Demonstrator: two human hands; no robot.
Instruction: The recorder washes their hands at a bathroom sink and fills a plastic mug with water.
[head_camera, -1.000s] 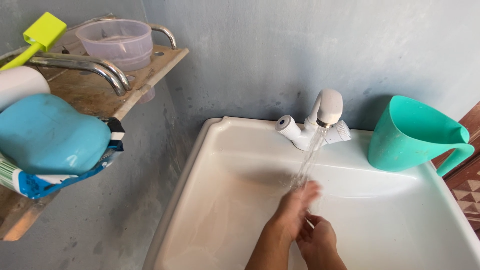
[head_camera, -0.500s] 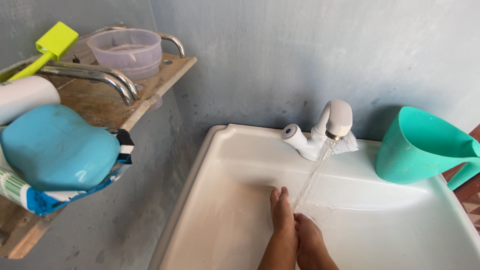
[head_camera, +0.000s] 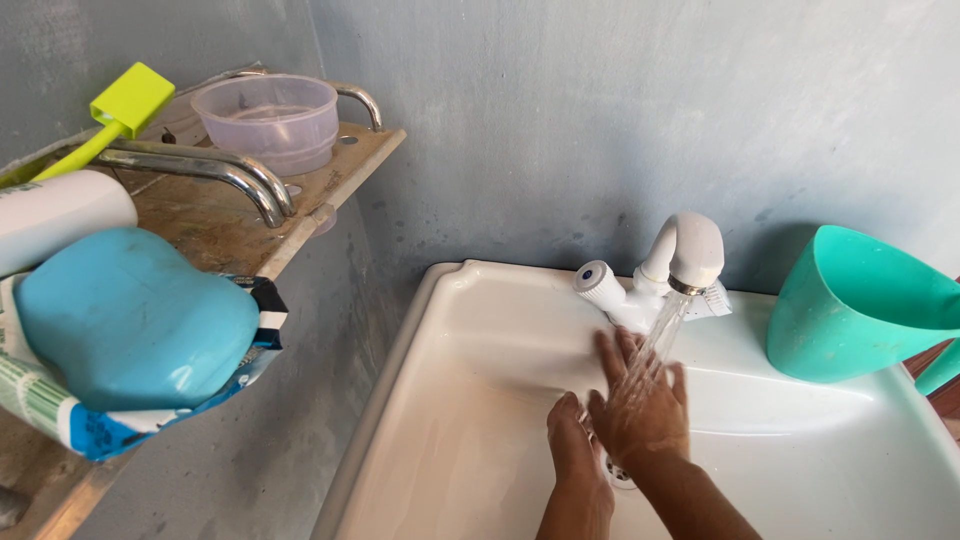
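Note:
Both hands are over the white sink, under the white tap. My right hand lies flat with its fingers spread, and the running water falls onto its back. My left hand is just to its left and slightly lower, fingers stretched out and touching the right hand's edge. Neither hand holds anything. The drain is partly hidden beneath the right wrist.
A teal plastic jug stands on the sink's right rim. On the left a wooden wall shelf carries a clear bowl, a yellow-green brush, a chrome rail, a white bottle and a blue bottle.
My right hand has moved up from beside the left into the water stream and spread its fingers. My left hand has drawn back a little. The view has shifted slightly.

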